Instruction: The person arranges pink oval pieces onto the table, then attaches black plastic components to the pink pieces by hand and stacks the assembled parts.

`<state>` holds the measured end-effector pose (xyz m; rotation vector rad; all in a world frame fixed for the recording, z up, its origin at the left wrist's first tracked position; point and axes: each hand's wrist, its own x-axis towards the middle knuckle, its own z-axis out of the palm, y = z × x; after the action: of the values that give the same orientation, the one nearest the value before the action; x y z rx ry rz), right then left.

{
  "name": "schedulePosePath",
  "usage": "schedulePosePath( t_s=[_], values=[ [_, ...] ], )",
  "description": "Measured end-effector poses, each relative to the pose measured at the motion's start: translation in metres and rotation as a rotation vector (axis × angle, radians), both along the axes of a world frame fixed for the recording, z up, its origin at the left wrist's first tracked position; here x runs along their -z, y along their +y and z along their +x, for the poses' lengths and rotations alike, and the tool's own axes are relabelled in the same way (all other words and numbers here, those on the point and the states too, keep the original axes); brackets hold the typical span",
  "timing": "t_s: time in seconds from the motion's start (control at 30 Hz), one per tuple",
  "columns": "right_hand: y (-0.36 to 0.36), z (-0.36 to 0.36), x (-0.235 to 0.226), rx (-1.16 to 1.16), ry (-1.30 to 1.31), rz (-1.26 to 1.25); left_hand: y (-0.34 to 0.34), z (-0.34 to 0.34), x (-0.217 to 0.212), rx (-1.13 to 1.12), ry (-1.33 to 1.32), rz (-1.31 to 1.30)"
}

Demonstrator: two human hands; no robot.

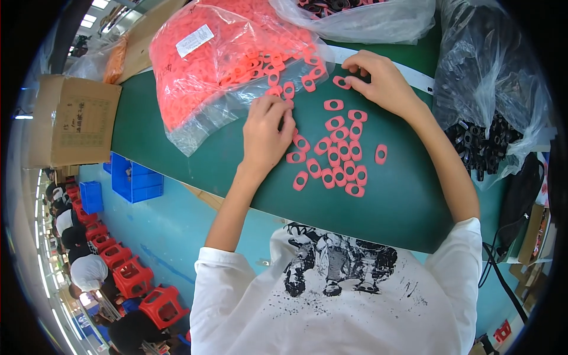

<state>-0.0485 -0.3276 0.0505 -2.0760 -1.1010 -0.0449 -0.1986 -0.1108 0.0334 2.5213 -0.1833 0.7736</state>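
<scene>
Flat coral-pink oval pieces, each with a round hole, lie in a loose cluster [339,135] on the green tabletop [408,195]. My left hand [269,130] rests at the cluster's left edge, fingers bent down over a few pieces by the mouth of a clear bag [207,65] full of the same pieces. A gap shows between its thumb and fingers; its fingertips are partly hidden. Farther right, my right hand [378,83] has its fingers curved and apart. Its thumb tip touches or nearly touches a single pink piece [340,82].
Another clear bag [378,23] with dark parts lies at the back. At the right, a clear bag [488,77] holds black parts [482,148]. A cardboard box [77,121] stands at the left. Blue bins [136,180] and red stools [131,276] are beyond the table edge.
</scene>
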Motion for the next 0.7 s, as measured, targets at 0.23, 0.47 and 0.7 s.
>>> schedulePosePath(
  t_s=[0.23, 0.47, 0.7],
  values=[
    [0.003, 0.003, 0.007, -0.072, 0.046, -0.072, -0.004, -0.001, -0.008, 0.119, 0.042, 0.027],
    [-0.004, -0.001, 0.004, -0.144, -0.055, -0.096, -0.018, -0.012, -0.011, 0.274, 0.114, -0.067],
    [0.012, -0.009, 0.004, -0.126, -0.07, -0.078, 0.021, -0.005, -0.013, -0.166, 0.023, 0.107]
  ],
)
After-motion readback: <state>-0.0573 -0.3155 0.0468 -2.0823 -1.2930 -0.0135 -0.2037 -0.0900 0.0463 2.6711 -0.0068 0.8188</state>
